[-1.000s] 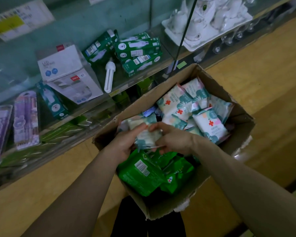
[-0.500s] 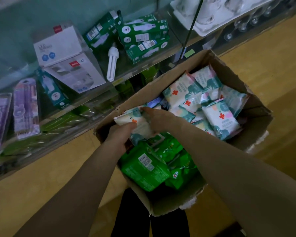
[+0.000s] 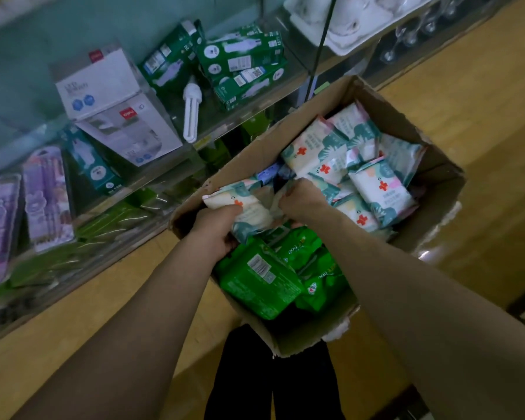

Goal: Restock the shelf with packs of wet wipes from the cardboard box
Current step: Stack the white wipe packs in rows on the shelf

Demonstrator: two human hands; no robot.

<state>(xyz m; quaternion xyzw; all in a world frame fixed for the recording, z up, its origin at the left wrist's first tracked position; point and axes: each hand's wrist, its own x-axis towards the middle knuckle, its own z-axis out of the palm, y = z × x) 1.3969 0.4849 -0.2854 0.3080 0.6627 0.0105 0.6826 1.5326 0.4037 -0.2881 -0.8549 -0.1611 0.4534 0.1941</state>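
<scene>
Just above the cardboard box's (image 3: 405,122) shelf-side rim, the left hand (image 3: 215,228) and right hand (image 3: 300,198) both clamp one pale wet-wipe pack (image 3: 249,212), whose soft, slick wrapper could slip free and drop back inside.

We see the box (image 3: 406,125) in front of us, just right of the shelf (image 3: 219,122). In it, packs (image 3: 382,192) lie heaped at the far end and other packs (image 3: 258,277) at the near end. Between them our left hand (image 3: 215,228) and right hand (image 3: 303,198) hold one pack (image 3: 249,210), one on each side. On the shelf, a bulb (image 3: 191,113) lies between a carton (image 3: 119,116) on its left and small cartons (image 3: 243,65) on its right.
</scene>
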